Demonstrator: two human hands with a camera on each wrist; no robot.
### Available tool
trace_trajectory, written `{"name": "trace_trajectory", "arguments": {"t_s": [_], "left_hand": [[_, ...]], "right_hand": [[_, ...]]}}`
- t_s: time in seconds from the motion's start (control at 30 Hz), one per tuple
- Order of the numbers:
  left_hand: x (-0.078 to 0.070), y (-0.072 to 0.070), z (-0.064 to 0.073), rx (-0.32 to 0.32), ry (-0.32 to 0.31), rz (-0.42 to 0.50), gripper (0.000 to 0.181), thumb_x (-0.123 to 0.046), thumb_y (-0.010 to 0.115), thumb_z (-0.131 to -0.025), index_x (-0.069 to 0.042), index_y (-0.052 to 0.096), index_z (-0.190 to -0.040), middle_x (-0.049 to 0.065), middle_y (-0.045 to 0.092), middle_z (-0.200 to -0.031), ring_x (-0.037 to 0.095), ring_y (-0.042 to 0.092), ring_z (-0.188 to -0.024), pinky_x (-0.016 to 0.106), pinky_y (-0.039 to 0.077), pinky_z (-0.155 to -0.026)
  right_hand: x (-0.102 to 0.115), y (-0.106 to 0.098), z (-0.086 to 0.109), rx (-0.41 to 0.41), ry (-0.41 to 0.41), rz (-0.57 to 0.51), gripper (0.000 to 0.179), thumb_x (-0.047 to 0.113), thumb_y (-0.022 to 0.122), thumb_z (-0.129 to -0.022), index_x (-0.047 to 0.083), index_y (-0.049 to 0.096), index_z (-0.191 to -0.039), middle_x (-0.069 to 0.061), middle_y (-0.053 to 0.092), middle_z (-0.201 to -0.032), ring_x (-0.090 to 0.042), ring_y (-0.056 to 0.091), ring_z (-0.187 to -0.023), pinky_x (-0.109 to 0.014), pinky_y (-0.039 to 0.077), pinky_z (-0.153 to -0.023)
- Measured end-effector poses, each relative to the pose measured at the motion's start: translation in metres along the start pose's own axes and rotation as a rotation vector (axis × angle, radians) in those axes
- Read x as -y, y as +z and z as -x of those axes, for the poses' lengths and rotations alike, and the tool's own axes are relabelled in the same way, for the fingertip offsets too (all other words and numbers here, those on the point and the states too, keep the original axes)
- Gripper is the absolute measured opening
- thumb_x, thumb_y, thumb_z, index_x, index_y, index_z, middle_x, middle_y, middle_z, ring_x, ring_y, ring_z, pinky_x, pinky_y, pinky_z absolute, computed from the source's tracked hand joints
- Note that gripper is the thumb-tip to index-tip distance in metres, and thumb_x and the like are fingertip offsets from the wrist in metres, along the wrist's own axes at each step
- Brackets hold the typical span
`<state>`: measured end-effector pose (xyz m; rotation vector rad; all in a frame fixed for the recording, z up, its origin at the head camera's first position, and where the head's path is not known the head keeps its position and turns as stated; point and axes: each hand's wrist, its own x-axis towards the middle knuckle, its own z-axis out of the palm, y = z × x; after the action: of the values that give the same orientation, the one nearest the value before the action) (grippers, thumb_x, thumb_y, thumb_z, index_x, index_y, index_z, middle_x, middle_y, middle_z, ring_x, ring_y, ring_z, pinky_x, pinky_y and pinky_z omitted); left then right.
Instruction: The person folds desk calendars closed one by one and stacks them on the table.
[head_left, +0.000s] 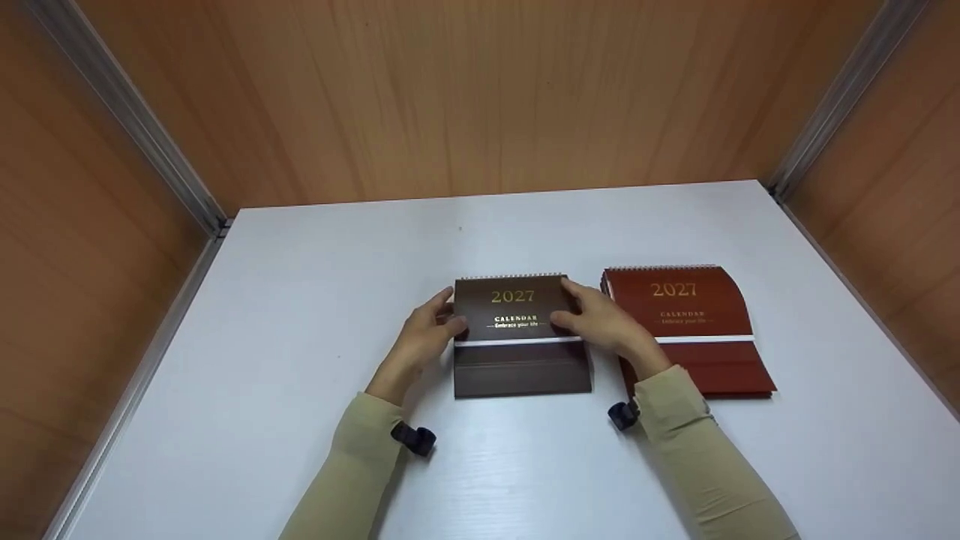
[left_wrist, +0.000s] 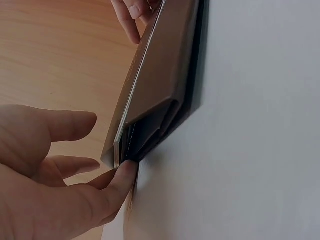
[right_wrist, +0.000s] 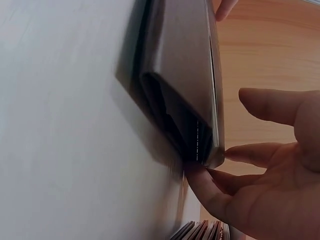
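A dark brown desk calendar (head_left: 517,367), marked 2027 in gold and with a wire spiral along its top, stands tented on the white table between the two hands. At its left edge is my left hand (head_left: 424,337). In the left wrist view, fingertips touch the end of the brown calendar (left_wrist: 160,65) while the thumb stays apart from it. My right hand (head_left: 604,319) is at the opposite edge, its thumb overlapping the cover in the head view. The right wrist view has those fingers against the lower corner of the brown calendar (right_wrist: 187,60), the thumb clear of it.
To the right stand red 2027 calendars (head_left: 705,319), close together, partly behind the right forearm; their layered edges (right_wrist: 202,231) show in the right wrist view. Wooden panels (head_left: 480,97) with metal corner posts enclose the white table (head_left: 300,315) at the back and sides.
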<state>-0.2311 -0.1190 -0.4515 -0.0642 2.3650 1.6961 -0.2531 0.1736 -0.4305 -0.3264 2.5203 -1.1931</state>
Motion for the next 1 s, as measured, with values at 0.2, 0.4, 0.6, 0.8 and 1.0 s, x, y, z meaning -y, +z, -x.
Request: {"name": "trace_trajectory", "arguments": {"t_s": [0.2,0.4,0.6,0.8,1.0], "left_hand": [[-0.002,-0.001,0.000,-0.020,0.016,-0.030,0.070,-0.021,0.061,-0.106,-0.011,0.031,-0.168,0.022,0.042,-0.164,0.041,0.046,-0.149,0.055,0.045,-0.117],[-0.005,0.000,0.004,-0.034,0.105,-0.077,0.068,-0.019,0.061,-0.106,-0.007,0.033,-0.167,0.024,0.040,-0.163,0.045,0.049,-0.144,0.056,0.047,-0.115],[-0.011,0.002,0.003,-0.062,0.172,-0.248,0.067,-0.019,0.063,-0.106,-0.004,0.035,-0.165,0.025,0.038,-0.165,0.046,0.037,-0.152,0.059,0.034,-0.124],[-0.018,0.004,-0.003,-0.087,0.194,-0.414,0.069,-0.021,0.065,-0.106,-0.006,0.034,-0.166,0.024,0.029,-0.170,0.046,0.025,-0.157,0.059,0.025,-0.128],[-0.022,0.005,-0.006,-0.131,0.263,-0.511,0.069,-0.032,0.058,-0.110,-0.004,0.030,-0.167,0.025,0.021,-0.173,0.047,0.016,-0.159,0.068,0.015,-0.127]], "right_hand": [[0.003,-0.004,0.003,0.023,0.010,-0.024,0.078,0.024,0.059,-0.109,-0.001,0.015,-0.168,-0.026,0.018,-0.173,-0.042,0.016,-0.161,-0.056,0.016,-0.131],[0.004,-0.008,0.009,0.036,-0.011,-0.048,0.078,0.024,0.059,-0.108,-0.003,0.016,-0.168,-0.027,0.018,-0.173,-0.048,0.019,-0.159,-0.059,0.019,-0.129],[0.007,-0.014,0.010,-0.011,-0.053,0.026,0.076,0.023,0.060,-0.108,-0.004,0.021,-0.166,-0.029,0.021,-0.172,-0.049,0.019,-0.158,-0.061,0.019,-0.129],[0.015,-0.020,0.009,-0.062,-0.096,0.159,0.074,0.026,0.061,-0.108,-0.003,0.025,-0.166,-0.029,0.023,-0.171,-0.047,0.021,-0.159,-0.062,0.021,-0.128],[0.025,-0.016,0.005,-0.127,-0.136,0.307,0.075,0.032,0.059,-0.109,0.002,0.024,-0.168,-0.028,0.018,-0.173,-0.047,0.017,-0.160,-0.065,0.022,-0.127]]}}
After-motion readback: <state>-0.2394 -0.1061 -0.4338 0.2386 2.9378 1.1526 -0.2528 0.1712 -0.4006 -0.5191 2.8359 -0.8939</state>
